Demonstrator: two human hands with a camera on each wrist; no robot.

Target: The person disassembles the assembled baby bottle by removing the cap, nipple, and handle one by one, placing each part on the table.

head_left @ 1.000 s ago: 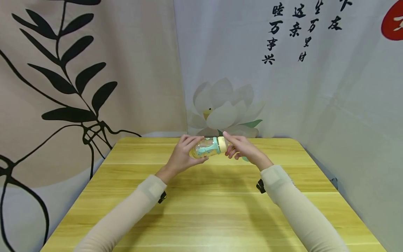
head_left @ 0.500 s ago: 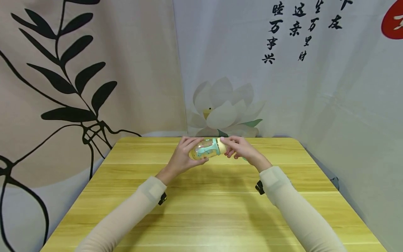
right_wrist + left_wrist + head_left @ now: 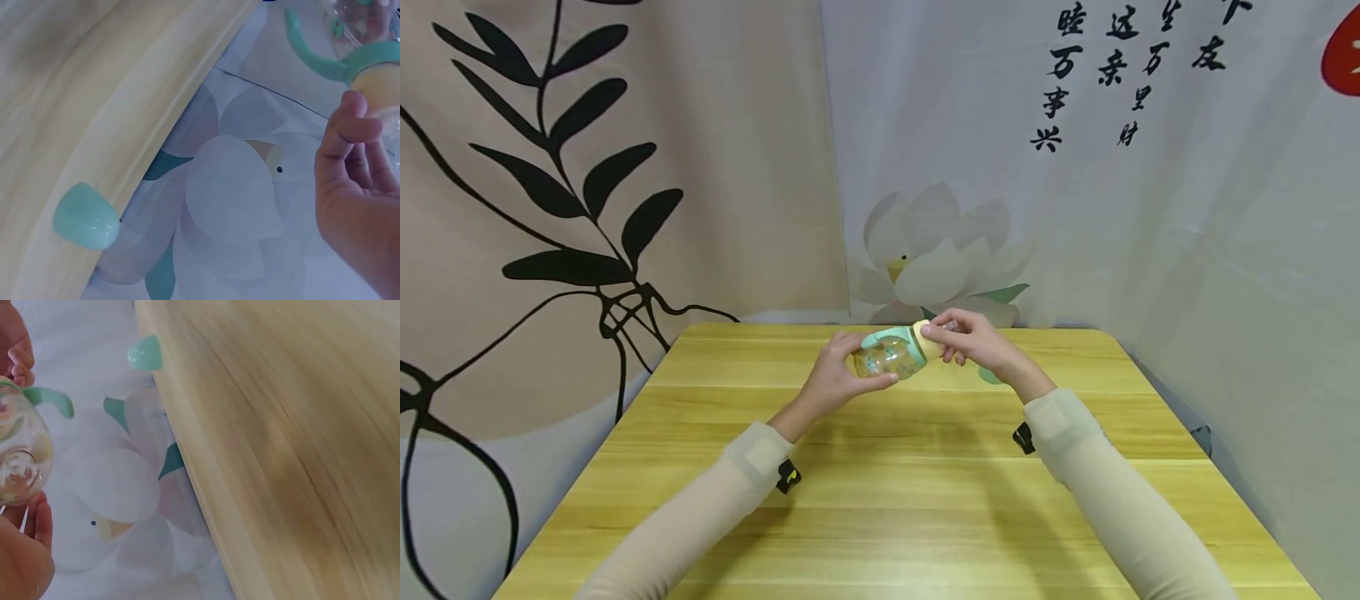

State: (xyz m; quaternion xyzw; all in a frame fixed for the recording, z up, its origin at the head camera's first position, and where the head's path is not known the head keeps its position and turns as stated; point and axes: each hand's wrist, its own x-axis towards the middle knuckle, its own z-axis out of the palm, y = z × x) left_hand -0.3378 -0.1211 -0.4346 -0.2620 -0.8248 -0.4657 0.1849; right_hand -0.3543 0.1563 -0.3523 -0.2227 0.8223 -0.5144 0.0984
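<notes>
Clear, amber-tinted plastic: a bottle (image 3: pixel 891 357) hangs between a person's two hands above the far end of a wood-grained counter (image 3: pixel 880 500). The left grip (image 3: pixel 835 372) is wrapped about the base end, thumb below and fingers above. The right grip (image 3: pixel 981 340) pinches the pale yellow ring (image 3: pixel 927 342) at the opposite end, thumb laid against it.

The bottle lies nearly on its side, its long axis running from hand to hand. Its base points to the person's left, its ringed end to the right and slightly upward in the head view. A mint handle (image 3: pixel 306 53) curves off beside the ring. Nearby, a mint cap (image 3: pixel 85 217) sits by the counter's far edge.

The step in hand appears to be work on the ring; whether tightening or loosening, one cannot tell. The next move would seem to call for a steady left hold against a right-hand twist.
</notes>
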